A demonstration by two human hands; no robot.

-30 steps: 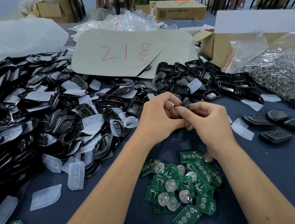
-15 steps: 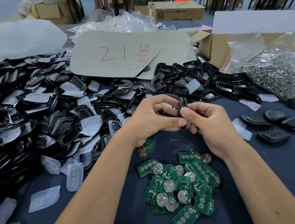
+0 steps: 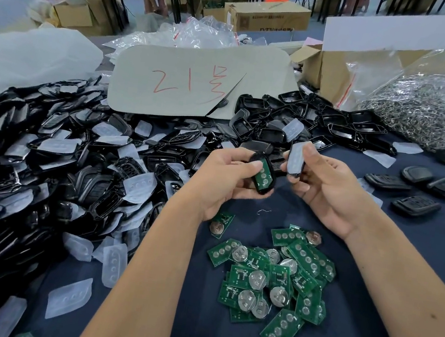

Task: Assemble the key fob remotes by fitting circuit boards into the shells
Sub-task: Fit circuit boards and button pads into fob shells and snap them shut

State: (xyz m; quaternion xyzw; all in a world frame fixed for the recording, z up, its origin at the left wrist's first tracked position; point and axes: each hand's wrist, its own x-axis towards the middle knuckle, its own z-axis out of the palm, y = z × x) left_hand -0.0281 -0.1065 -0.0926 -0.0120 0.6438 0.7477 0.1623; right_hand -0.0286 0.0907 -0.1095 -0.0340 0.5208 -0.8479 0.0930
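Hands have come apart since half a second ago: they were pressed together over one fob, now each holds its own half, with a small gap between.

Worktop (image 3: pixel 366 312), dark blue cloth. Big heap of black shell parts and clear button pads (image 3: pixel 56 164) fills the left side up to the left edge. Grey card with red writing (image 3: pixel 198 81) lies toward the far edge, with more empty shells (image 3: pixel 319 121) beside it. Bag of metal rings (image 3: pixel 424 109) at the far right corner. Finished fobs (image 3: pixel 416 204) along the right edge. Pile of green circuit boards (image 3: pixel 272 281) near the front, between the forearms.

Left hand (image 3: pixel 222 179): grip pinches the lower shell (image 3: pixel 263 177), with a green board already seated in it, contacts up. Right hand (image 3: pixel 331 187): grip pinches the upper shell (image 3: pixel 297 158), clear pad side facing the camera.

Step in hand, as I read it: board is fitted, closing is next. Next move calls for lining up the two halves edge to edge, pad over the board contacts, then squeezing until they snap. Risk: the board or pad sits skewed and the seam won't close.
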